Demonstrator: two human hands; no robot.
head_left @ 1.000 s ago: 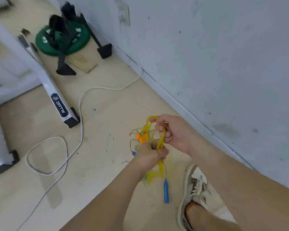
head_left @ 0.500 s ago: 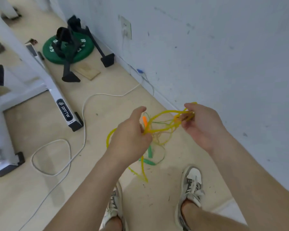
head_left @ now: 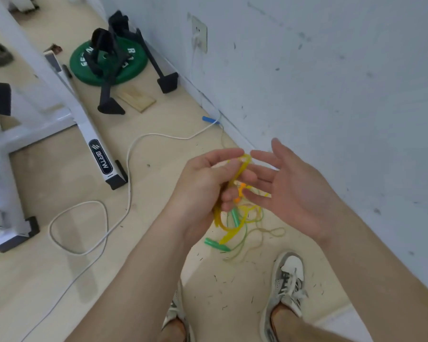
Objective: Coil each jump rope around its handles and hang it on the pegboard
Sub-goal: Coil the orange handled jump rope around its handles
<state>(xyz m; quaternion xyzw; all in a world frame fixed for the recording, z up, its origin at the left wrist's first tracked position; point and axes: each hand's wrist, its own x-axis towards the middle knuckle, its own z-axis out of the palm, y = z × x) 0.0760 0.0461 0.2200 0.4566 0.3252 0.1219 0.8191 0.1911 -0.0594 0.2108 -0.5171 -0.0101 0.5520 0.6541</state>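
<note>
Left hand (head_left: 203, 186) grips the bunched yellow jump rope (head_left: 241, 169); right hand (head_left: 294, 191) is spread flat, holding nothing.

The left fingers curl round the yellow loops at chest height, likely to keep the bundle together while the right fingertips (head_left: 255, 178), just beside the strands, sort out the tangle (probably looking for a free end). An orange handle (head_left: 241, 191) sits between the hands. Green handles (head_left: 235, 216) and thin greenish cord dangle below, toward the floor (head_left: 158, 243). A blue handle (head_left: 209, 119) lies by the wall (head_left: 331, 82), well apart. I cannot tell how many ropes are mixed, which handle belongs to which, or what the left palm hides. No pegboard is in view, and nothing is coiled yet.
</note>
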